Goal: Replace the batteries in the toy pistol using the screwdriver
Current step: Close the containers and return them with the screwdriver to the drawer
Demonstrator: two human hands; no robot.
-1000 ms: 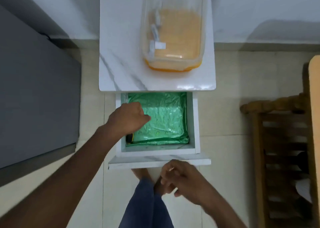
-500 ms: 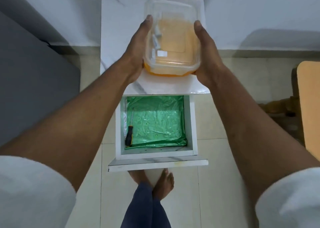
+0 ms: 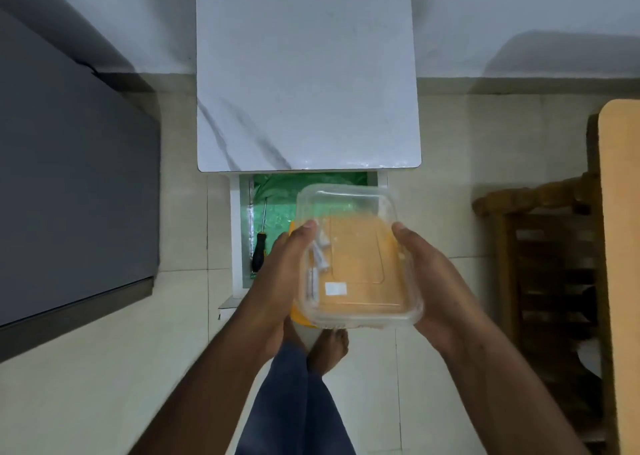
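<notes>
I stand at the cabinet [image 3: 308, 73], and its drawer [image 3: 244, 233] hangs open below the top. I hold the box [image 3: 360, 264] over the drawer with both hands. My left hand [image 3: 277, 274] presses one side with the thumb up on the rim. My right hand [image 3: 426, 267] presses the other side, thumb on the rim too. My fingers curl under, so the box sits in both hands.

I think the box is light. It is thin clear plastic and may bend if I squeeze hard. It looks smooth, so it could slip. Holding both sides low down feels best. The batteries [image 3: 317, 264] lie loose at the left wall and would roll if I tip it.

The screwdriver [image 3: 259, 246] lies in the drawer on the green sheet, by the left wall. It is thin and hard. I would take it by the black handle.

I cannot see the toy pistol anywhere. The box hides most of the drawer. My fingers under the box are hidden. The small white label is too blurry to read. I cannot count the batteries for sure.
</notes>
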